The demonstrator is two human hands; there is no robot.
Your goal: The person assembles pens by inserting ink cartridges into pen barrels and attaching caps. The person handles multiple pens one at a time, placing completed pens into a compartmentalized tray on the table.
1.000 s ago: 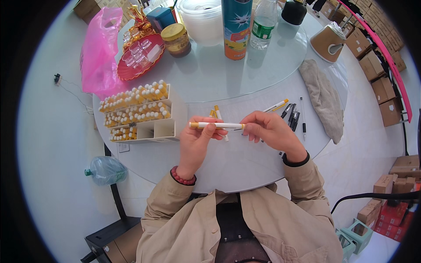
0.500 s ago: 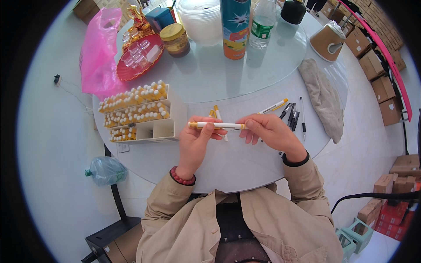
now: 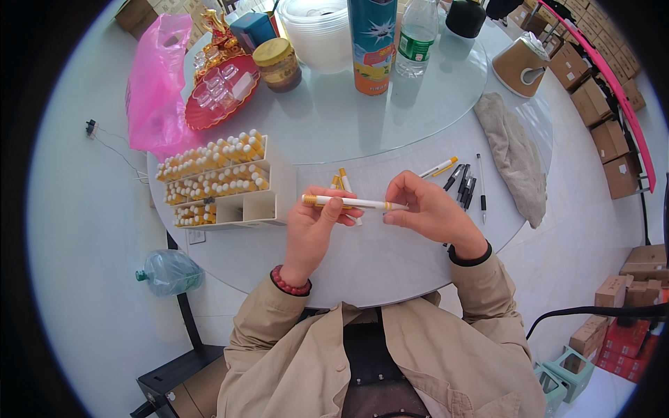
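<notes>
A white pen (image 3: 355, 203) with yellow bands lies level in front of me. My left hand (image 3: 311, 226) is closed around its left part, with the thumb across the barrel. At the pen's pointed right end, the curled fingers of my right hand (image 3: 435, 212) grip the tip, thumb below it. Behind the left hand, white-and-yellow pens (image 3: 344, 179) lie on the table, partly hidden. To the left stands a tiered white pen rack (image 3: 280, 184) filled with upright white-and-yellow pens (image 3: 219, 148); two front compartments at its right show no pens.
Right of my hands lie a yellow-and-white pen (image 3: 439, 168), several black pens (image 3: 467, 184) and a grey cloth (image 3: 512, 157). Farther back, the glass turntable (image 3: 320, 125) carries a spray can (image 3: 373, 52), a bottle (image 3: 417, 45), a jar (image 3: 277, 64) and a red tray (image 3: 202, 118).
My right hand has shifted its grip at the pen's tip: the fingers are now raised and curled, the thumb lower, and more of the tip shows. The left hand stays almost still.
</notes>
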